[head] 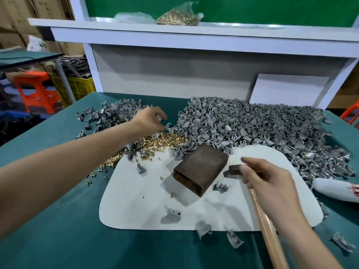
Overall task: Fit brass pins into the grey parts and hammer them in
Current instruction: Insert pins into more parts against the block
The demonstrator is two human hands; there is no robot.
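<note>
the left hand [150, 121] reaches to where the grey parts [242, 125] meet the brass pins [163, 138], both heaped close to the metal block [200, 168], likely the anvil. its fingers curl down, but i cannot tell whether the grip has a piece. the right hand [270, 183] grips the hammer [260, 214] near its head, probably for short taps. no writing is readable.

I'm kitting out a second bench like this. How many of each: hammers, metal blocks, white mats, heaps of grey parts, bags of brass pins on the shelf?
Hammer: 1
Metal block: 1
White mat: 1
Heaps of grey parts: 2, left and right
Bag of brass pins: 1
Total: 6
</note>
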